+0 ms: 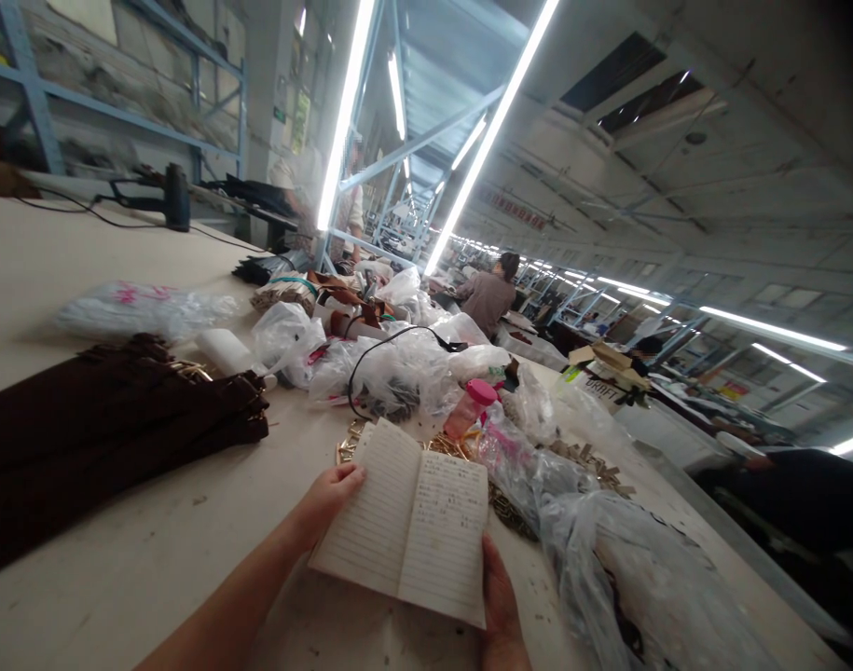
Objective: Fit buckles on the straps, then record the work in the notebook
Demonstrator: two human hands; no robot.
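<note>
An open notebook (436,550) with lined pages lies spread between my hands, tilted above the pale table. Handwriting covers the upper part of its right page; the left page shows lines only. My left hand (334,499) grips the left edge, thumb on the page and fingers hidden behind. On the lower right edge my right hand (500,592) is closed, its fingers partly behind the cover. Just beyond the notebook are gold-coloured metal pieces (450,447) and a pink-lidded bottle (472,408).
Dark brown fabric pieces (118,429) are stacked on the left, near a white roll (225,351). Clear plastic bags (398,368) crowd the table's middle, with another large bag (650,559) at right. A black handheld device (176,198) stands back left. A person (492,296) is farther off.
</note>
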